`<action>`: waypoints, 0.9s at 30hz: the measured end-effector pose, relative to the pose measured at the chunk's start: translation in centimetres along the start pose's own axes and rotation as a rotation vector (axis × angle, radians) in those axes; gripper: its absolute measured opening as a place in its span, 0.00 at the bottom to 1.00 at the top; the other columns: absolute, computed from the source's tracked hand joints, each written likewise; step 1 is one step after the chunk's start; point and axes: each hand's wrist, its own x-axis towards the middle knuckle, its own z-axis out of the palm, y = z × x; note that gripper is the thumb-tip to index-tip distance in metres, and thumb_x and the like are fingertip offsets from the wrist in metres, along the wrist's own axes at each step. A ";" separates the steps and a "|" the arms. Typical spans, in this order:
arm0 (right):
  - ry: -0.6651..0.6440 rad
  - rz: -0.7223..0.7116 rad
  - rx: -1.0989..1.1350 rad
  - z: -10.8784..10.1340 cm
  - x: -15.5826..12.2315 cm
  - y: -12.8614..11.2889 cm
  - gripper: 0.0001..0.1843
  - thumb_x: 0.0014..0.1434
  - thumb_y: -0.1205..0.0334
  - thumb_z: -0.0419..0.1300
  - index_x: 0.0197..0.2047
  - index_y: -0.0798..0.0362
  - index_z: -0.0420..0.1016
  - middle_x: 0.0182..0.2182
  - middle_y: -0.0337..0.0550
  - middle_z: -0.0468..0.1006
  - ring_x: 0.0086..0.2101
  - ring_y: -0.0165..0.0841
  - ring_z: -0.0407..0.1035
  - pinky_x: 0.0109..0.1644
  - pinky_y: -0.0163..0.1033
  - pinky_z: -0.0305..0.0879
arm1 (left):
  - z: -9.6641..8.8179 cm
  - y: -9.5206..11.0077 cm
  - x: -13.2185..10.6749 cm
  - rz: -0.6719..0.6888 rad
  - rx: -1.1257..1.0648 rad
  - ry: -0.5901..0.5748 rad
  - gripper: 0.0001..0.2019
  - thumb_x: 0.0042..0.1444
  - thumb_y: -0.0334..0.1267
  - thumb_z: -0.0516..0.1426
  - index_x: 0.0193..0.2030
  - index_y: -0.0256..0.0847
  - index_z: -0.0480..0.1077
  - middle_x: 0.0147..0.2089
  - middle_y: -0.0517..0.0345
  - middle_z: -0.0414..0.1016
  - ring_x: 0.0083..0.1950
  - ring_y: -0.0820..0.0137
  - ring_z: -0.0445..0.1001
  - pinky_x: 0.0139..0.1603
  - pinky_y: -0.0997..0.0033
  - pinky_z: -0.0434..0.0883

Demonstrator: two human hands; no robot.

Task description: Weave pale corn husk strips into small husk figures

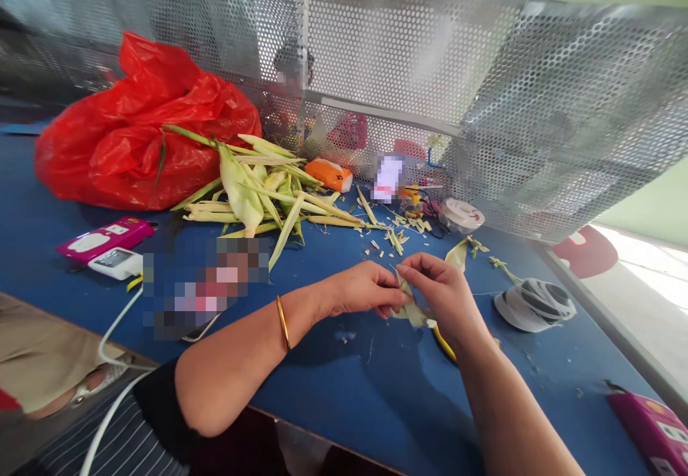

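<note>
My left hand (pixel 361 288) and my right hand (pixel 443 291) meet above the blue table (pixel 333 383). Both pinch a small pale green strip of leaf (pixel 409 309), which hangs between the fingers. A gold bangle sits on my left wrist. Under my right hand a yellow-handled tool (pixel 445 343) lies partly hidden on the table. A heap of long pale green leaves (pixel 263 191) lies farther back, left of centre, with small cut bits (pixel 395 236) scattered beside it.
A red plastic bag (pixel 134 128) is at the back left. Pink and white devices (pixel 107 246) with a white cable sit at the left. An orange box (pixel 329 173), a white round tin (pixel 461 214), a tape roll (pixel 534 304), a pink device (pixel 653 429). A perforated metal screen (pixel 484 82) walls the back.
</note>
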 end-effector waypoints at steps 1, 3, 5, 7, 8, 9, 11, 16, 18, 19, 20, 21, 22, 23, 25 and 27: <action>0.005 0.017 0.042 -0.1 0.0 -0.2 0.14 0.48 0.50 0.67 0.25 0.52 0.74 0.20 0.37 0.70 0.22 0.29 0.60 0.26 0.35 0.56 | 0.0 0.1 0.0 -0.012 -0.027 0.015 0.13 0.53 0.45 0.61 0.27 0.36 0.72 0.24 0.61 0.70 0.27 0.75 0.69 0.33 0.71 0.68; 0.019 0.045 0.109 -0.4 0.0 -0.6 0.12 0.46 0.53 0.68 0.24 0.52 0.75 0.19 0.37 0.71 0.23 0.29 0.61 0.29 0.36 0.58 | 0.1 0.2 0.0 -0.017 -0.070 0.057 0.15 0.53 0.49 0.61 0.32 0.36 0.75 0.24 0.62 0.69 0.26 0.75 0.68 0.31 0.71 0.67; 0.030 0.059 0.136 -0.5 0.0 -0.9 0.10 0.44 0.55 0.69 0.22 0.52 0.76 0.20 0.38 0.72 0.25 0.30 0.63 0.32 0.37 0.59 | 0.2 0.2 0.1 0.002 -0.094 0.107 0.15 0.52 0.49 0.61 0.34 0.36 0.76 0.23 0.63 0.67 0.25 0.76 0.65 0.29 0.73 0.65; 0.027 0.060 0.134 -0.5 0.0 -1.0 0.10 0.42 0.55 0.69 0.21 0.52 0.77 0.20 0.39 0.73 0.26 0.31 0.63 0.34 0.38 0.60 | 0.3 0.3 0.1 0.010 -0.109 0.160 0.12 0.52 0.45 0.61 0.31 0.37 0.75 0.21 0.64 0.65 0.23 0.77 0.62 0.27 0.74 0.63; 0.025 0.060 0.129 -0.4 0.0 -1.0 0.11 0.42 0.54 0.69 0.21 0.52 0.77 0.20 0.39 0.73 0.26 0.31 0.64 0.34 0.38 0.60 | 0.3 0.3 0.1 0.003 -0.114 0.183 0.11 0.52 0.44 0.61 0.28 0.37 0.74 0.20 0.65 0.64 0.22 0.78 0.61 0.26 0.74 0.62; 0.026 0.058 0.122 -0.4 0.0 -0.9 0.11 0.43 0.54 0.69 0.21 0.52 0.77 0.20 0.38 0.73 0.26 0.31 0.63 0.34 0.38 0.60 | 0.4 0.4 0.1 -0.006 -0.114 0.197 0.11 0.51 0.43 0.60 0.26 0.37 0.73 0.19 0.65 0.63 0.21 0.78 0.60 0.26 0.74 0.61; 0.033 0.051 0.102 -0.1 0.0 -0.5 0.12 0.44 0.53 0.69 0.23 0.53 0.77 0.21 0.38 0.72 0.26 0.30 0.62 0.32 0.37 0.58 | 0.5 0.4 0.0 -0.027 -0.100 0.190 0.12 0.51 0.43 0.60 0.23 0.37 0.71 0.19 0.65 0.63 0.21 0.78 0.60 0.25 0.73 0.60; 0.095 -0.006 0.022 0.6 0.0 0.0 0.13 0.48 0.51 0.67 0.27 0.53 0.76 0.22 0.37 0.72 0.25 0.29 0.61 0.29 0.36 0.57 | 0.6 0.3 -0.1 -0.024 -0.057 0.077 0.14 0.51 0.43 0.61 0.21 0.37 0.69 0.19 0.64 0.64 0.22 0.78 0.61 0.27 0.73 0.62; 0.139 -0.041 -0.009 0.8 0.0 0.1 0.13 0.50 0.51 0.65 0.27 0.53 0.74 0.21 0.35 0.69 0.24 0.28 0.59 0.27 0.35 0.56 | 0.7 0.3 -0.1 -0.028 -0.034 0.038 0.16 0.50 0.45 0.63 0.20 0.38 0.68 0.19 0.63 0.65 0.22 0.78 0.62 0.27 0.73 0.62; 0.153 -0.055 -0.018 0.9 0.0 0.1 0.13 0.52 0.51 0.64 0.27 0.53 0.72 0.20 0.34 0.66 0.23 0.28 0.57 0.26 0.34 0.55 | 0.8 0.3 -0.1 -0.034 -0.028 0.029 0.17 0.48 0.47 0.64 0.19 0.38 0.68 0.19 0.63 0.65 0.22 0.78 0.62 0.27 0.72 0.62; 0.164 -0.067 -0.025 0.9 0.1 0.2 0.14 0.53 0.50 0.63 0.27 0.52 0.71 0.19 0.33 0.65 0.22 0.27 0.56 0.25 0.34 0.53 | 0.8 0.2 -0.1 -0.038 -0.025 0.021 0.18 0.47 0.49 0.65 0.19 0.38 0.68 0.19 0.63 0.65 0.22 0.78 0.62 0.27 0.72 0.62; 0.171 -0.077 -0.031 0.9 0.1 0.3 0.14 0.55 0.50 0.62 0.27 0.52 0.70 0.18 0.32 0.63 0.21 0.27 0.55 0.24 0.34 0.52 | 0.8 0.2 -0.1 -0.037 -0.023 0.014 0.19 0.45 0.51 0.65 0.19 0.37 0.68 0.19 0.63 0.66 0.22 0.78 0.61 0.27 0.72 0.62; 0.176 -0.084 -0.038 0.9 0.1 0.4 0.14 0.56 0.50 0.61 0.28 0.51 0.69 0.18 0.31 0.63 0.20 0.26 0.55 0.24 0.34 0.52 | 0.8 0.2 -0.1 -0.031 -0.021 0.002 0.20 0.44 0.52 0.66 0.18 0.37 0.68 0.19 0.63 0.66 0.22 0.78 0.61 0.27 0.72 0.62; 0.181 -0.087 -0.043 0.8 0.2 0.5 0.14 0.57 0.51 0.61 0.28 0.51 0.68 0.18 0.31 0.64 0.20 0.26 0.55 0.23 0.33 0.52 | 0.8 0.3 -0.2 -0.024 -0.019 -0.016 0.21 0.44 0.53 0.66 0.18 0.37 0.68 0.19 0.63 0.65 0.22 0.78 0.61 0.27 0.72 0.61; 0.187 -0.084 -0.033 0.8 0.2 0.5 0.13 0.58 0.52 0.61 0.28 0.51 0.68 0.19 0.32 0.67 0.19 0.26 0.57 0.24 0.33 0.54 | 0.8 0.3 -0.2 -0.013 -0.013 -0.056 0.21 0.44 0.53 0.66 0.18 0.38 0.68 0.19 0.63 0.65 0.22 0.77 0.61 0.28 0.72 0.62; 0.191 -0.067 0.011 0.8 0.2 0.5 0.13 0.58 0.52 0.61 0.29 0.51 0.67 0.20 0.33 0.69 0.19 0.25 0.59 0.24 0.33 0.56 | 0.8 0.3 -0.3 -0.015 -0.010 -0.087 0.21 0.45 0.53 0.66 0.18 0.38 0.68 0.19 0.63 0.66 0.23 0.77 0.62 0.28 0.72 0.62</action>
